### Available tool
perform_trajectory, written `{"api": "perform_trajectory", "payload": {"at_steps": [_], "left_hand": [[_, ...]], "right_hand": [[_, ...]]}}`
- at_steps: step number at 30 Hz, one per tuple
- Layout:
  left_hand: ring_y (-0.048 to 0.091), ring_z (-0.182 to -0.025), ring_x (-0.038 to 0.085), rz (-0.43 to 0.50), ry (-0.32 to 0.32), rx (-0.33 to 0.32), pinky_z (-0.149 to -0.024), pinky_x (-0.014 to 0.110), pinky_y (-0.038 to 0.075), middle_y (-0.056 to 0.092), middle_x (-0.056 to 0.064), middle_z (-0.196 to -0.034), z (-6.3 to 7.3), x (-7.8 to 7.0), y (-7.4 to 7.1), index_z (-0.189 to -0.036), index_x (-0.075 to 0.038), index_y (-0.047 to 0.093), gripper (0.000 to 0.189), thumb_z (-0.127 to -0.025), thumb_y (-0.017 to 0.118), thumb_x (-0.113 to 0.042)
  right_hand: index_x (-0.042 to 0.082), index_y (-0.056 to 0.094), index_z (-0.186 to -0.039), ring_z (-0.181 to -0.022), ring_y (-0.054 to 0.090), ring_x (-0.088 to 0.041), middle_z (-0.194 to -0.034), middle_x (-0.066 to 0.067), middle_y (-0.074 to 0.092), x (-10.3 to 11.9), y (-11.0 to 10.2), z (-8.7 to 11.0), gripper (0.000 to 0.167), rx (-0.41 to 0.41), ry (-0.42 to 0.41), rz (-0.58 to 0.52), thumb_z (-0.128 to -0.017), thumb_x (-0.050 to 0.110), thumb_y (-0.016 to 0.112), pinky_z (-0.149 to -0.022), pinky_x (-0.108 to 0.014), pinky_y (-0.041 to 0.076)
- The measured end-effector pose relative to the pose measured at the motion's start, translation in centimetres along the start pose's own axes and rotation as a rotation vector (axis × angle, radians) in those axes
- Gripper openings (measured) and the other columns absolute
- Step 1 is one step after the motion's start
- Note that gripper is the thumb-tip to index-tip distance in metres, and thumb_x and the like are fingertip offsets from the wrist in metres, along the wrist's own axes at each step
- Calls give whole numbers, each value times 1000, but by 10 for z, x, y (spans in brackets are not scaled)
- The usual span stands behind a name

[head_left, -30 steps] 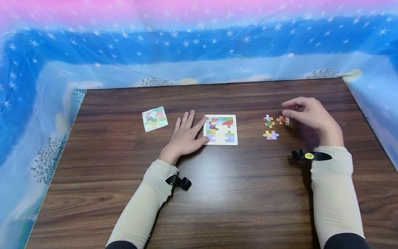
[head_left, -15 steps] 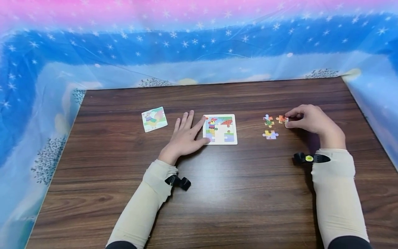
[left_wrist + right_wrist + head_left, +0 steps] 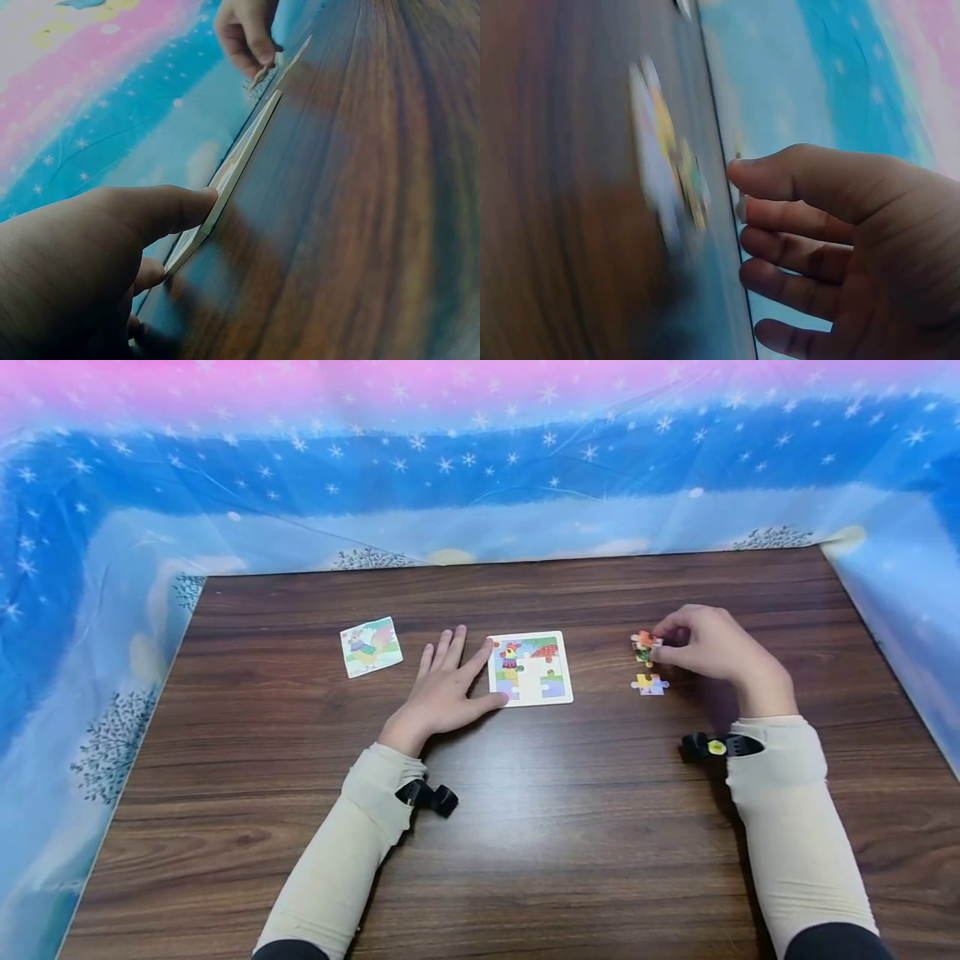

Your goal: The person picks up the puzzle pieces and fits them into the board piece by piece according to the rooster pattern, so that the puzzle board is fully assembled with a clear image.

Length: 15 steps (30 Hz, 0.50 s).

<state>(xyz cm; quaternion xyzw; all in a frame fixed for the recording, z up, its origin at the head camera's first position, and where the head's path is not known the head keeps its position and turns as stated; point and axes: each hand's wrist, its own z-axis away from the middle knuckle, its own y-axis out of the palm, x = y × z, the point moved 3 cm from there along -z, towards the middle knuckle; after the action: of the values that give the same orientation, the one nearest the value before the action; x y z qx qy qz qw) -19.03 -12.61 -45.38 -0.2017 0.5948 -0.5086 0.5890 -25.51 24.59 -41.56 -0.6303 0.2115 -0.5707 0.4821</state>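
Observation:
My left hand (image 3: 444, 692) lies spread on the table, thumb and index fingertip against the left edge of a small white-rimmed puzzle board (image 3: 567, 681). Part of a rooster picture fills that board, around a white gap at its lower middle. To the right, my right hand (image 3: 716, 647) pinches an orange-red puzzle piece (image 3: 642, 638) between thumb and index finger. In the head view this piece overlaps a green and white puzzle piece (image 3: 645, 657). Nearer me lies a yellow and lilac puzzle piece (image 3: 650, 685). The right wrist view shows the loose pieces blurred.
A rooster picture card (image 3: 371, 647) lies left of my left hand. The dark wood table (image 3: 570, 843) is bordered behind and at the sides by a blue and pink snowflake cloth (image 3: 465, 468).
My right hand came down on the orange-red puzzle piece, pinched it and carried it left over the green and white one. My left hand stays at the puzzle board, which has tilted slightly.

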Motion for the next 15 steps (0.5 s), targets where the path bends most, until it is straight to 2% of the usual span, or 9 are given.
{"api": "perform_trajectory", "payload": {"at_steps": [5, 9, 15], "left_hand": [[-17, -161, 28, -5, -4, 3, -128, 49, -12, -10, 12, -176, 1, 2, -1, -171, -27, 16, 90, -101, 55, -66], [-18, -161, 28, 1, -6, 10, -128, 49, -13, -11, 12, -176, 2, 2, -1, -171, -27, 15, 89, -101, 54, -66], [-19, -161, 28, 8, 0, 16, -128, 49, -13, -12, 12, -176, 2, -1, -1, -171, -27, 14, 89, -102, 54, -67]], "right_hand": [[-4, 76, -118, -97, 63, -32, -112, -18, 69, 39, 21, -15, 32, 12, -145, 26, -93, 16, 78, -85, -51, 52], [-3, 76, -118, -104, 65, -33, -116, -17, 69, 61, 36, -23, 31, 23, -202, 20, -92, 13, 77, -92, -53, 54], [1, 78, -120, -102, 64, -29, -116, -14, 69, 81, 53, -30, 29, 52, -273, 1, -94, 14, 78, -89, -50, 53]]}}
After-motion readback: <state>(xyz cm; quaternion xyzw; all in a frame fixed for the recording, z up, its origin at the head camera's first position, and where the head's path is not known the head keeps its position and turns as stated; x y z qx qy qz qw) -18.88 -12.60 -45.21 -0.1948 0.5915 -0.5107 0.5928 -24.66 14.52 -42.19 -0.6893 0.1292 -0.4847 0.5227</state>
